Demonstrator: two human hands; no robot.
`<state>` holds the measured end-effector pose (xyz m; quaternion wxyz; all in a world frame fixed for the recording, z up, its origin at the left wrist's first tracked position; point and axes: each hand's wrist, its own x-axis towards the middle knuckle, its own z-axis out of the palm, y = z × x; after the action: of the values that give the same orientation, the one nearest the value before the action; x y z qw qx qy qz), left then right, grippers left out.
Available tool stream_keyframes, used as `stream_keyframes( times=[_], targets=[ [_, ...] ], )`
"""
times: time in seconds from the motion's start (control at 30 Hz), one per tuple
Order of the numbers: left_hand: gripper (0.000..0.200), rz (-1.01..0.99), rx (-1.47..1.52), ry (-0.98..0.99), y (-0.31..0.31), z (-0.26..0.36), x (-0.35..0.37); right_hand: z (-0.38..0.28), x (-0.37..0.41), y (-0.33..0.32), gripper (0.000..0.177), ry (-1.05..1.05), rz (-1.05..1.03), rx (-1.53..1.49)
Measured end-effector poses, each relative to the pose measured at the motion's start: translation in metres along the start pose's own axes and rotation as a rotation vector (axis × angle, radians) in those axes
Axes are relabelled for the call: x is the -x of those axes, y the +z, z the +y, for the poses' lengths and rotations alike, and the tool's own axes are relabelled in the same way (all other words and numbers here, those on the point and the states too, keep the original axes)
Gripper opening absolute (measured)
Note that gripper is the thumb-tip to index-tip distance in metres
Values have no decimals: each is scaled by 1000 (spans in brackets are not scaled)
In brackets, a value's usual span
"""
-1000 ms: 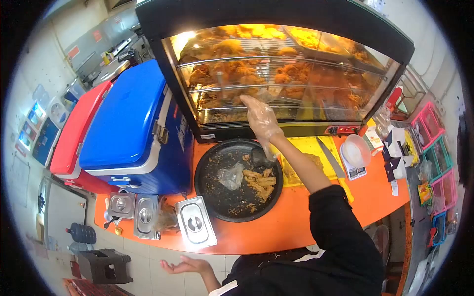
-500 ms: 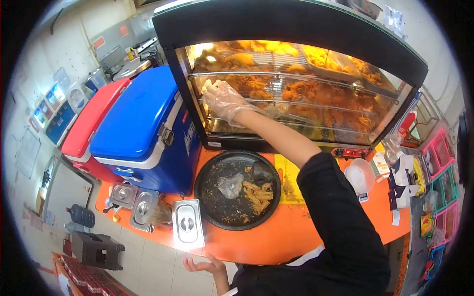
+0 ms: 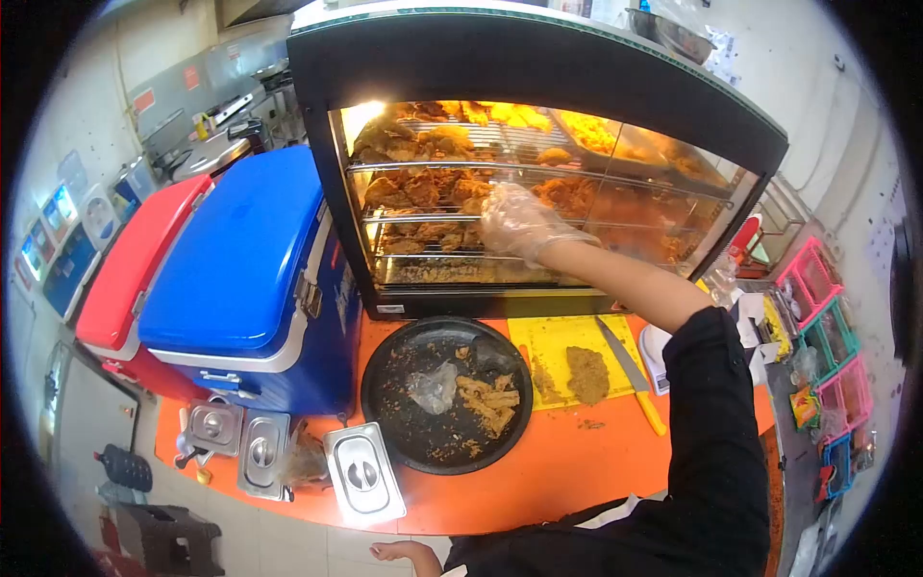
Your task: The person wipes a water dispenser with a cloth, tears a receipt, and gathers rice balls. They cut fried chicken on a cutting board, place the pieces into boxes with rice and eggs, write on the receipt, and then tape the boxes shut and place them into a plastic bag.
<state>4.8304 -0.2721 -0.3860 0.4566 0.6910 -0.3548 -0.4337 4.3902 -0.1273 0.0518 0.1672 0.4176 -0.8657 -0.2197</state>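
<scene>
My right hand [image 3: 524,223], in a clear plastic glove, is at the front of a lit glass food warmer [image 3: 538,306]. Its fingers are curled, apparently round the edge of the sliding glass door [image 3: 663,202]; the exact contact is hard to see. Fried chicken [image 3: 413,188] lies on the wire shelves behind. Low at the frame's bottom, my bare left hand [image 3: 399,550] is open and holds nothing. Below the warmer are a round black tray [image 3: 394,438] with fried pieces and crumpled plastic, and a yellow cutting board [image 3: 524,332] bearing a flattened fried piece [image 3: 586,375] and a knife [image 3: 625,361].
Blue [image 3: 231,260] and red [image 3: 139,274] coolers flank the warmer's left side. Lidded steel containers [image 3: 365,471] line the front left of the orange table [image 3: 558,471]. A kitchen scale [image 3: 656,356] and colored baskets [image 3: 827,327] are at right.
My right hand has moved right along the warmer's front, and the shelves on its left now look clearer. The view has shifted, showing the board and knife. My left hand sits lower.
</scene>
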Motion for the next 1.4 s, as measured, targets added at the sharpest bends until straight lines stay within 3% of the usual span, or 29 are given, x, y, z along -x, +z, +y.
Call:
stream_keyframes(
  times=[0.17, 0.2, 0.3, 0.37, 0.43, 0.47, 0.5, 0.57, 0.6, 0.7, 0.73, 0.8, 0.83, 0.9, 0.97, 1.03, 1.1, 1.17, 1.27, 1.33, 1.4],
  targets=[
    [54, -14, 75, -82, 32, 8, 4, 31, 12, -14, 17, 214, -190, -163],
    [54, -7, 82, -100, 31, 5, 6, 36, 15, -26, 11, 200, -10, -98],
    [53, 18, 76, -115, 30, 2, 2, 49, 20, -45, 20, 232, 483, -83],
    [53, 20, 88, -121, 32, 1, 0, 69, 0, -48, 26, 374, 335, -214],
    [50, 8, 103, -108, 33, -1, -3, 113, -34, -6, 34, 223, -199, 168],
    [50, 10, 108, -102, 31, -3, -3, 120, -42, -1, 34, 225, -193, 165],
    [51, 11, 88, -38, 31, -4, -1, 126, -50, 0, 33, 442, -341, 81],
    [52, 20, 76, 32, 32, 0, 3, 158, -71, 33, 32, 654, -479, -15],
    [52, -6, 68, -16, 31, 10, 8, 194, -81, 78, 34, 404, -531, 191],
    [55, -97, 113, -92, 27, 19, 8, 153, -71, 24, 35, 356, -395, 169],
    [56, -168, 167, -117, 27, 20, 7, 142, -68, 10, 34, 468, -267, 77],
    [57, -187, 204, -1, 26, 12, 9, 103, -41, -45, 33, 680, 5, -403],
    [59, -211, 246, 110, 26, 6, 10, 84, -30, -58, 33, 682, 6, -405],
    [58, -206, 219, 62, 28, -4, 1, 57, -8, -68, 39, 674, 178, -701],
    [58, -198, 201, 12, 30, -10, -6, 39, 15, -51, 39, 529, 348, -1041],
    [58, -209, 214, -18, 32, -21, -15, 13, 32, -59, 38, 526, 347, -923],
    [58, -231, 247, -37, 32, -40, -28, -7, 43, -30, 39, 440, 645, -470],
    [58, -280, 224, -6, 28, -42, -30, -27, 59, -39, 38, 426, 609, -584],
    [57, -379, 96, 87, 27, 4, -4, -41, 78, -49, 35, 336, 627, -728],
    [53, -188, 109, -119, 26, 12, -2, -46, 88, -49, 29, 274, 705, -770],
    [51, -197, 60, -31, 30, -22, -27, -46, 99, -54, 29, 245, 704, -765]
  ],
)
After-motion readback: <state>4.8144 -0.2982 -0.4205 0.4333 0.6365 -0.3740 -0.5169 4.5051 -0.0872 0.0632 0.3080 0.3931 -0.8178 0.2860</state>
